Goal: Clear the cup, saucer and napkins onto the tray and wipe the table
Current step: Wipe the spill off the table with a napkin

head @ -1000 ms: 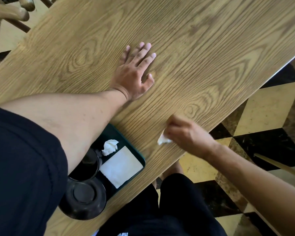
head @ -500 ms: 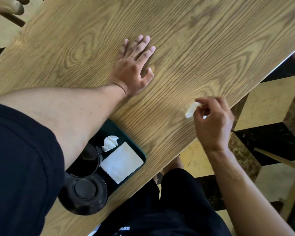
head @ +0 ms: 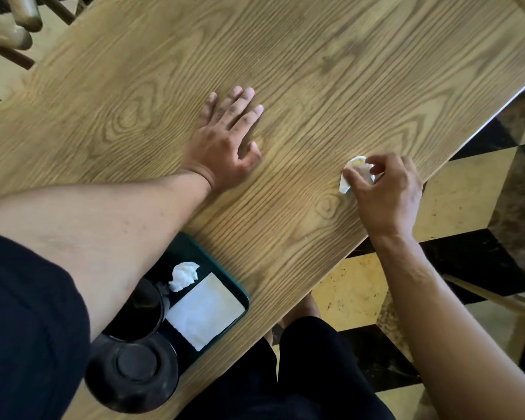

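Observation:
My left hand (head: 225,140) lies flat, fingers spread, on the wooden table (head: 315,71). My right hand (head: 382,192) pinches a small crumpled white napkin (head: 356,172) against the tabletop near its right edge. At the near edge sits a dark green tray (head: 222,268), partly hidden under my left forearm. On it lie a flat white napkin (head: 203,310) and a crumpled white napkin (head: 184,275). A black cup (head: 140,310) and a black saucer (head: 134,371) are there too; the saucer overhangs the tray's near end.
Curved wooden chair parts (head: 9,31) stand beyond the table's far left corner. Below the table's right edge is a checkered black and yellow floor (head: 467,201). My dark-clothed legs (head: 300,374) are close to the near edge.
My right hand with the small napkin swept from the table's near edge to the right and farther onto the tabletop. My left hand stayed flat in place.

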A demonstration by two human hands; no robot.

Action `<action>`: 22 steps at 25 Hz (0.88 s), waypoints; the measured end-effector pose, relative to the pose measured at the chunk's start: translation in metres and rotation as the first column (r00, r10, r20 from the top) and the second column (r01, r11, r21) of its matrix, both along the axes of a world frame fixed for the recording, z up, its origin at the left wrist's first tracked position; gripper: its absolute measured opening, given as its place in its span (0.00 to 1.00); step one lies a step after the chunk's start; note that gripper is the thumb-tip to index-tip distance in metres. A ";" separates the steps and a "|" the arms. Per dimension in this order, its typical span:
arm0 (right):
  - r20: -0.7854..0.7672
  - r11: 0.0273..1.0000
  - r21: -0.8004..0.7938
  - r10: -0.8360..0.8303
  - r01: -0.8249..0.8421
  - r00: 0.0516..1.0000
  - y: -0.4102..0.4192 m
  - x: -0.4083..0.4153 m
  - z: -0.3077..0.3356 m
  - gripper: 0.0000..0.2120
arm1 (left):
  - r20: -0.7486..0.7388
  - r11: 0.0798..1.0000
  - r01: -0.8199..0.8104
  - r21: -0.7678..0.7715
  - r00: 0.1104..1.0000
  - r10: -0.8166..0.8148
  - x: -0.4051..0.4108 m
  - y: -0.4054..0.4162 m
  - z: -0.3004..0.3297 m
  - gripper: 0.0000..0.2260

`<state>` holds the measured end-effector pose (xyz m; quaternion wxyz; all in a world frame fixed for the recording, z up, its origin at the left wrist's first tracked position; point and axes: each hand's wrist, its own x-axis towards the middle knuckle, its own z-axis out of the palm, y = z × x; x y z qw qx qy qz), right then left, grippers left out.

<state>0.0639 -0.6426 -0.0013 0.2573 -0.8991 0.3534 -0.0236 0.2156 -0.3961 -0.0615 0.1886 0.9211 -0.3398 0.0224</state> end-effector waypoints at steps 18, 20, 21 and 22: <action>0.049 0.915 -0.243 0.342 -0.321 0.939 -0.030 0.032 -0.010 0.07 | 0.020 1.000 0.001 0.028 1.000 -0.001 0.001 0.001 0.000 0.26; 0.087 0.858 -0.294 0.463 -0.421 0.882 -0.007 0.014 -0.010 0.07 | 0.012 1.000 0.001 0.024 1.000 -0.001 0.001 0.001 0.000 0.27; 0.117 0.831 -0.303 0.518 -0.466 0.848 0.008 0.002 -0.011 0.06 | 0.005 1.000 0.001 0.025 1.000 -0.001 0.001 0.000 0.000 0.27; 0.154 0.816 -0.286 0.556 -0.502 0.817 0.026 -0.013 -0.011 0.06 | 0.002 1.000 0.002 0.029 1.000 -0.002 0.000 0.000 0.001 0.27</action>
